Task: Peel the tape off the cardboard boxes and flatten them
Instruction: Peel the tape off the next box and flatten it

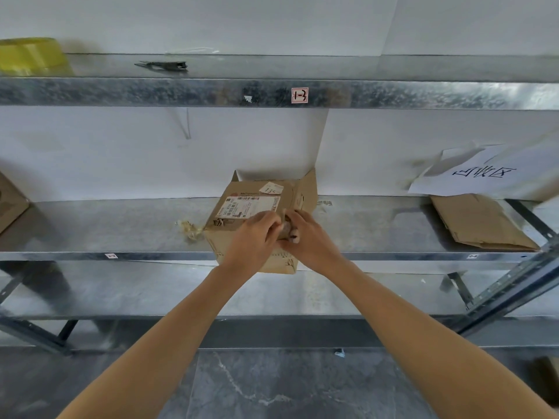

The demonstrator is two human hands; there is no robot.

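Bare galvanised steel shelf (106, 225) lies open either side of the brown cardboard box (216, 237) at its front edge. Obstructions: crumpled yellowish tape scrap (190, 228) just left of the box, flattened brown cardboard sheets (481, 222) far right. Upper steel shelf (151, 92) limits overhead clearance.

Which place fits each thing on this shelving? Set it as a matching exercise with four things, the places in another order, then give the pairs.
Things:
1. yellow tape roll
2. labelled box
3. flattened cardboard
4. crumpled tape

Places:
A. far right of the middle shelf
B. just left of the box
C. far left of the top shelf
D. centre of the middle shelf, where left hand and right hand meet

Pairs: 1-C, 2-D, 3-A, 4-B
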